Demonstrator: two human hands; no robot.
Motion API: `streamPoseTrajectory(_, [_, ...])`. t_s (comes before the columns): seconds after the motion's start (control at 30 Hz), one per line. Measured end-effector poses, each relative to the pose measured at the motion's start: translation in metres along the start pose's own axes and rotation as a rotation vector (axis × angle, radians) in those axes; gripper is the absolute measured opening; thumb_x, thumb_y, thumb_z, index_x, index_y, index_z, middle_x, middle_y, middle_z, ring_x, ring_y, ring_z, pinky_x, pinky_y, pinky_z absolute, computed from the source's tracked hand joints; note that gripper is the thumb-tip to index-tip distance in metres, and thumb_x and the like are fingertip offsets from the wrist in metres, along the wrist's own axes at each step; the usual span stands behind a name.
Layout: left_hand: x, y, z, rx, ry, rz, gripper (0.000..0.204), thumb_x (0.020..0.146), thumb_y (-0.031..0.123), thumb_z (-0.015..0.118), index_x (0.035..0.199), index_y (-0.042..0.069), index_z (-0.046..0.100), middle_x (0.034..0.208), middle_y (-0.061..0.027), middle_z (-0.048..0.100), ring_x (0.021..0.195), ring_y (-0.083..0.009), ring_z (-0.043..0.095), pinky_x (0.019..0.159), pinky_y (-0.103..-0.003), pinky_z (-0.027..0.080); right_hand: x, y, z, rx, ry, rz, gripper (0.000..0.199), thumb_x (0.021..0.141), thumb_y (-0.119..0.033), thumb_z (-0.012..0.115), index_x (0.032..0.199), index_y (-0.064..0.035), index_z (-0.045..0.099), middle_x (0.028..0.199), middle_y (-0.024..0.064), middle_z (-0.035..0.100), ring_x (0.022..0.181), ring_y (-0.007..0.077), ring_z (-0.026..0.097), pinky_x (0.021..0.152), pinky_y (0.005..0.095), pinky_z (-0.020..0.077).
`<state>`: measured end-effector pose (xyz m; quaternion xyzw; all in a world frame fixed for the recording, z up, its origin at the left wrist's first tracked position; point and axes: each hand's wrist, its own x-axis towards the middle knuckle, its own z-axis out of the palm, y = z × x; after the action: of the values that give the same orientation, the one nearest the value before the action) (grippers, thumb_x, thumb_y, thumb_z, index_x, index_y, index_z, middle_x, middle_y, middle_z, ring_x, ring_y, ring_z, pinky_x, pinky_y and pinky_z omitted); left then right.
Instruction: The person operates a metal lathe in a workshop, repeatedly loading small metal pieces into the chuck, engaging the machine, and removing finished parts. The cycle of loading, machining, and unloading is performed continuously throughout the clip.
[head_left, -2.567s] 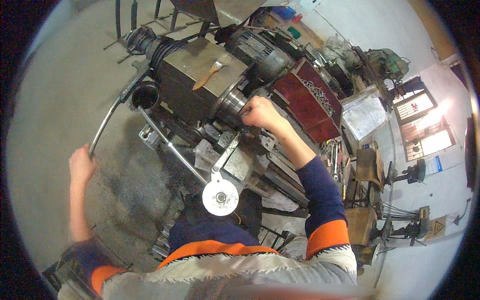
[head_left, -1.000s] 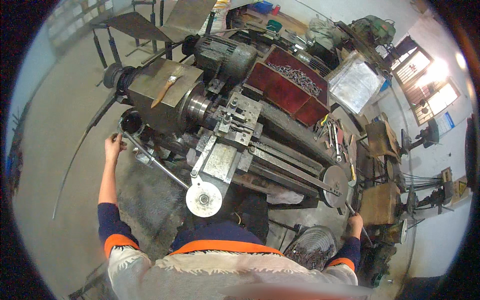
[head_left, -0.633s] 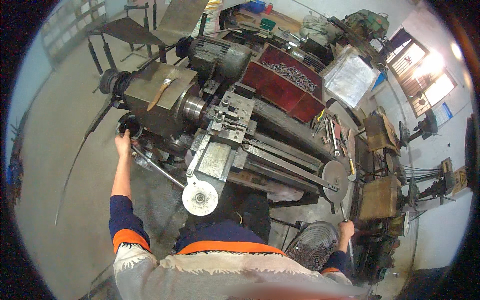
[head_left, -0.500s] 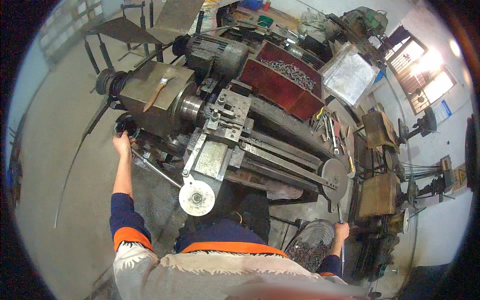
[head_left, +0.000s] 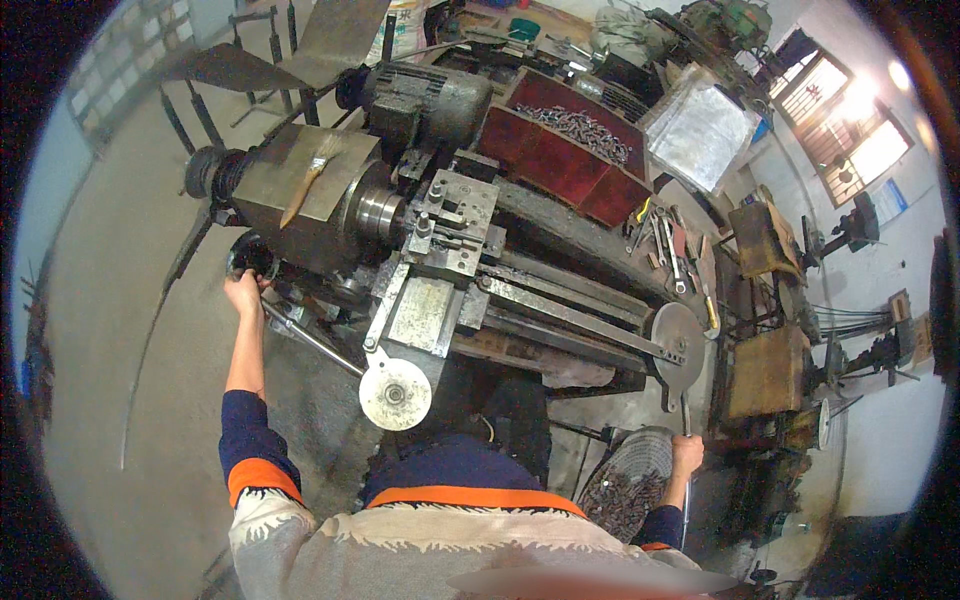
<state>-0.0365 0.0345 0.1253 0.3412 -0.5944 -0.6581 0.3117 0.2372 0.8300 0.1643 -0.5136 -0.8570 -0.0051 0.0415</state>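
Observation:
My left hand (head_left: 244, 291) reaches out at the left, fingers closed at the lower edge of a dark, round, wheel-like part (head_left: 252, 254) below the lathe's headstock. What its fingertips hold is hidden. My right hand (head_left: 687, 455) is wrapped round a metal lever (head_left: 685, 420) hanging from a grey disc (head_left: 677, 345) at the right end of the lathe bed. Between my hands lies the lathe, with a bright spindle nose (head_left: 378, 214), a tool-post block (head_left: 450, 215) and a pale round dial (head_left: 395, 394) on the near side. A long rod (head_left: 315, 341) runs from the dial toward my left hand.
A wooden-handled brush (head_left: 307, 188) rests on the headstock. Behind the bed, a red box (head_left: 570, 165) holds small metal parts. Wrenches (head_left: 672, 250) lie to its right. A basket (head_left: 645, 455) of small dark pieces stands beside my right hand. Metal stands (head_left: 767, 373) line the right side.
The whole view has tilted and shifted slightly. My right hand, still round the lever, appears slightly higher and further right in the picture. My left hand stays at the dark round part.

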Motion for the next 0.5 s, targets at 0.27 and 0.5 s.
streamPoseTrajectory(0.27, [0.013, -0.012, -0.002, 0.031, 0.041, 0.025, 0.017, 0.077, -0.002, 0.051, 0.092, -0.009, 0.047, 0.066, -0.0111, 0.054, 0.043, -0.0176, 0.053, 0.037, -0.029, 0.048, 0.002, -0.003, -0.002, -0.022, -0.044, 0.024, 0.038, 0.064, -0.029, 0.058, 0.087, 0.0005, 0.064, 0.091, 0.0239, 0.063, 0.088, 0.0393, 0.060, 0.079, 0.0435, 0.0475])
streamPoseTrajectory(0.5, [0.021, -0.010, -0.024, 0.286, -0.041, 0.040, 0.026, 0.073, 0.001, 0.053, 0.096, -0.011, 0.047, 0.068, -0.0154, 0.057, 0.045, -0.0210, 0.056, 0.038, -0.030, 0.047, 0.036, 0.015, 0.009, -0.056, 0.023, -0.084, 0.044, 0.066, -0.039, 0.061, 0.083, 0.0019, 0.062, 0.090, 0.0224, 0.062, 0.088, 0.0391, 0.059, 0.076, 0.0452, 0.0473])
